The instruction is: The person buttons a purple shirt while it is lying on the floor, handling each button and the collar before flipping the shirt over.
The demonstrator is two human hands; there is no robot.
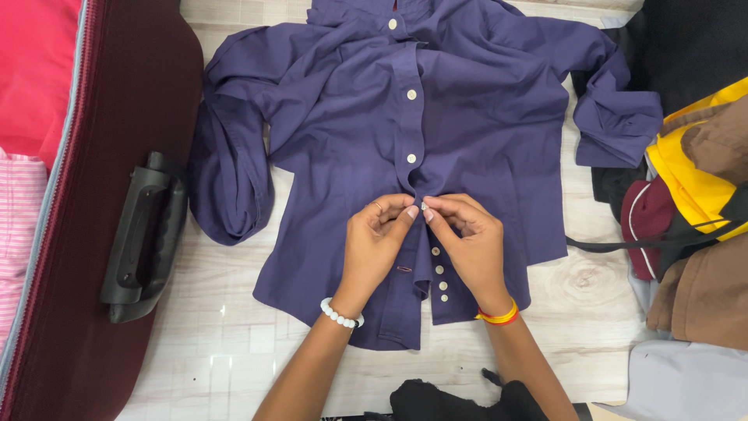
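Purple cotton is pinched between both hands at the middle of the frame: the left hand (374, 234), with a white bead bracelet (340, 313) at its wrist, and the right hand (466, 238), with a red-and-yellow thread band (499, 316), meet fingertip to fingertip on a small white button (423, 206) of the shirt's placket, each closed on the cloth at its own side of the opening. The purple shirt (483, 132) lies front-up on a pale wood-grain floor (218, 343), collar toward 12 o'clock, hem toward 6 o'clock, sleeves bunched at 9 and 3 o'clock. Three buttons above the hands look fastened; those below, near the hem (about four show), lie open with the placket parted. The step in hand looks like buttoning this one, roughly midway down the row; finishing it would call for pushing the button fully through its hole while the other hand keeps the edge taut, then shifting both hands toward 6 o'clock. At 9 o'clock sits a maroon suitcase (117, 93) with a black handle (144, 234), and pink and red clothes inside. At 3 to 4 o'clock lies a heap of clothing in yellow, brown, maroon and black (701, 171). A black garment (452, 401) lies at 6 o'clock.
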